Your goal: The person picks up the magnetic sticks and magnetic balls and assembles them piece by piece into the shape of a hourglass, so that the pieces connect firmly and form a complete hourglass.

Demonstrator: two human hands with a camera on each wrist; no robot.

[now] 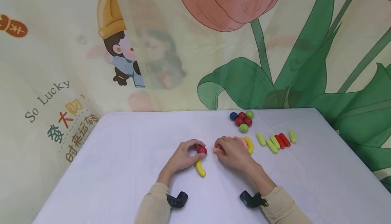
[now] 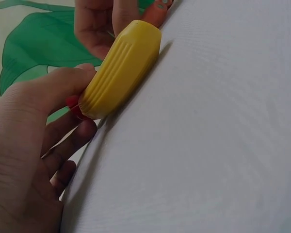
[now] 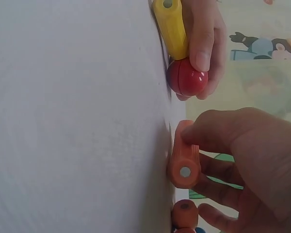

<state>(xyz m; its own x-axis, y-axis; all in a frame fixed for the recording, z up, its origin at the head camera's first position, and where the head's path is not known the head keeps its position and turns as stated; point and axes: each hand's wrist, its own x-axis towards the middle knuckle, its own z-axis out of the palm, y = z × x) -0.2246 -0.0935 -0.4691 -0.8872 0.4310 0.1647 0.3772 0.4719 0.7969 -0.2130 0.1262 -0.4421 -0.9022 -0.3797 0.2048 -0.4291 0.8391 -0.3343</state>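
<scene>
My left hand [image 1: 183,156] pinches a glossy red ball [image 1: 202,150] between thumb and fingers, low over the white table. A curved yellow stick [image 1: 200,168] adjoins the ball and points toward the near edge; its end shows a round metal disc in the right wrist view. To the right, my right hand [image 1: 234,153] holds an orange stick [image 3: 184,155] with a silvery disc in its end, thumb on one side and fingers on the other. Beyond that hand lie more orange pieces [image 1: 243,142], partly hidden by it, beside another curved yellow stick [image 1: 249,145].
A cluster of red, green and blue balls [image 1: 239,122] sits at the table's back edge. Right of the hands lie several light green sticks [image 1: 272,146] and two red sticks [image 1: 284,140]. A printed cloth [image 1: 171,98] hangs behind the white table [image 1: 122,169].
</scene>
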